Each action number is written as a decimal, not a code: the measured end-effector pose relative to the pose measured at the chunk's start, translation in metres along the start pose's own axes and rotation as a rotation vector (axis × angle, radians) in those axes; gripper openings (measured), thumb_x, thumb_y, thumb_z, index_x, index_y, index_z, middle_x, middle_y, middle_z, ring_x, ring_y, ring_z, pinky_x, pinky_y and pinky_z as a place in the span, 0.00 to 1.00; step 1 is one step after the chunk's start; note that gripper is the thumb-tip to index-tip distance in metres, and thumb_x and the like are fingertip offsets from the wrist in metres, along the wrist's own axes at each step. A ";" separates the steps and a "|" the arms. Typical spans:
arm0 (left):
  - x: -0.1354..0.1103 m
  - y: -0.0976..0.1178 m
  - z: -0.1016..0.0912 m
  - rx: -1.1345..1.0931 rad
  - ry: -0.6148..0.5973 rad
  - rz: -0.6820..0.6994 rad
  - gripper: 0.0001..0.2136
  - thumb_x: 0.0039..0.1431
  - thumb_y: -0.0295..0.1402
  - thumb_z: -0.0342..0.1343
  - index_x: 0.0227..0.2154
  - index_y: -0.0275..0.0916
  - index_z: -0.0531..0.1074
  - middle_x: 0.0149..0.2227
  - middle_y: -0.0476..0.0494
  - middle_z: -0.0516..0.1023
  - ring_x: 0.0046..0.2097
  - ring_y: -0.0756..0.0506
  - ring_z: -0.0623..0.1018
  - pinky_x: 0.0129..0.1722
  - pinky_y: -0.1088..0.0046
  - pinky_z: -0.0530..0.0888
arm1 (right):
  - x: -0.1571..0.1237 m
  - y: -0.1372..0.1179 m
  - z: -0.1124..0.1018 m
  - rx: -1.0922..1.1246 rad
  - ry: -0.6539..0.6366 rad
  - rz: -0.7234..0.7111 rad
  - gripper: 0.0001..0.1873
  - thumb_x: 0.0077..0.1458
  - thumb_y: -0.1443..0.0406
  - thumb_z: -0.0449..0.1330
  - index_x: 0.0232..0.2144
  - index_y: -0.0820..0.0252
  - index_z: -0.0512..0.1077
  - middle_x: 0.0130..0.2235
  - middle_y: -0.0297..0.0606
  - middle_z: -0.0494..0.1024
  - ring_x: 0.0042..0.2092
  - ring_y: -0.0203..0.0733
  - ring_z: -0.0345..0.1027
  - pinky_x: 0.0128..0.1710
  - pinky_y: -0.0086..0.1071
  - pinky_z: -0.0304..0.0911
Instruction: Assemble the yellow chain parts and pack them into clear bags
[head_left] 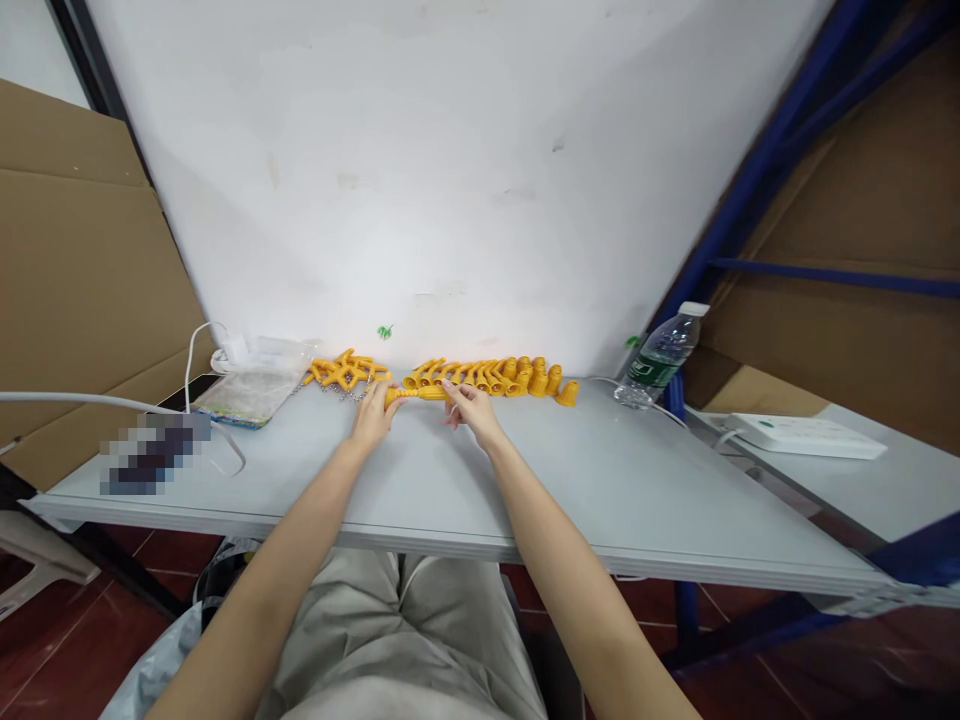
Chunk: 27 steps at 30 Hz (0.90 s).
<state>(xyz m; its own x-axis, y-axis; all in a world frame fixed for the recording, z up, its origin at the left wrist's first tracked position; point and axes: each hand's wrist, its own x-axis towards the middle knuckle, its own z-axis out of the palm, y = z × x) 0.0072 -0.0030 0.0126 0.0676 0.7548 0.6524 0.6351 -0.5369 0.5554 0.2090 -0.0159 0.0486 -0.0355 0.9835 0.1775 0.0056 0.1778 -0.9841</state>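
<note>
Closest thing here is a lap in wrinkled, soft beige trousers (405,640), tucked under the front edge of a smooth pale grey worktop (570,500) with a ridged metal-looking trim. Two bare forearms reach over that edge. The left hand (373,412) has its grip closed around the left end of a yellow plastic stick (431,393), and the right hand (474,412) is pinching the right end. The stick is held sideways just above the surface, around mid-width and toward the back edge; it's knobbly on the left part, longer and smoother on the right.

Over by the left edge there's a shiny, crinkly clear plastic bag (259,385), with a thin white cable (187,360) curving past it. Right of the bag, a loose heap of yellow Y-shaped pieces (346,372) with silvery beaded chains poking out. Then a tight run of hollow yellow cone-shaped pieces (502,380) along the back edge, mostly lying over. Near the far right corner: a clear water bottle (660,358), white cap, green label. Behind it all, a flat, scuffed white panel (465,180).
</note>
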 end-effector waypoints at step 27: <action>0.001 0.004 -0.004 0.052 0.105 0.094 0.11 0.63 0.41 0.52 0.41 0.40 0.70 0.42 0.40 0.76 0.46 0.44 0.76 0.46 0.66 0.73 | -0.003 0.000 0.006 0.071 -0.021 -0.079 0.30 0.38 0.39 0.64 0.21 0.56 0.61 0.15 0.24 0.59 0.13 0.25 0.42 0.09 0.25 0.42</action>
<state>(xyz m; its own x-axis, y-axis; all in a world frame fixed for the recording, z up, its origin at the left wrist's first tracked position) 0.0067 -0.0062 0.0176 0.0495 0.6568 0.7525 0.6691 -0.5812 0.4632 0.2029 -0.0186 0.0482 -0.0543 0.9655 0.2547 -0.0690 0.2508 -0.9656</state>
